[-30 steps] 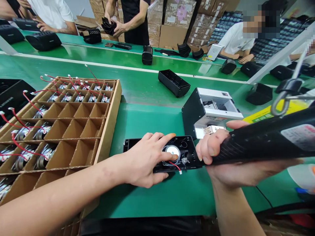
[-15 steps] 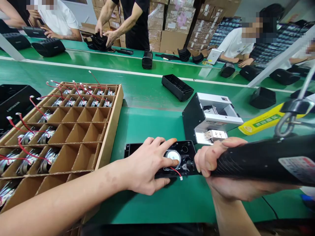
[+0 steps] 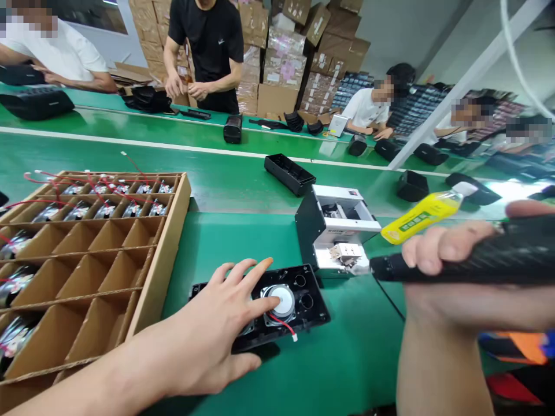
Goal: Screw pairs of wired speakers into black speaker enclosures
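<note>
My left hand [image 3: 234, 312] lies spread over a black speaker housing [image 3: 316, 309], its index fingertip resting on the round speaker driver [image 3: 284, 301] set inside. A red wire with a white plug [image 3: 286, 326] trails from that driver. Part of another driver shows beneath my fingers; the rest of the housing's left side is hidden. My right hand [image 3: 451, 248] is closed around a black electric screwdriver [image 3: 399, 268], held nearly level. Its tip, somewhat blurred, points left at the metal outlet block of a white and black screw feeder [image 3: 342, 225]; whether they touch I cannot tell.
A divided cardboard box [image 3: 151, 289] of drivers with red wires stands at left. Beyond the feeder lie an open black casing [image 3: 289, 173] and a yellow bottle [image 3: 420, 216]. Co-workers sit and stand across the green bench, with black speakers [image 3: 233, 128] along it. A cable hangs below the screwdriver.
The screwdriver in my right hand has moved away from the housing to the feeder's outlet. My left hand stays on the housing, which now sits at more of an angle. The view has shifted.
</note>
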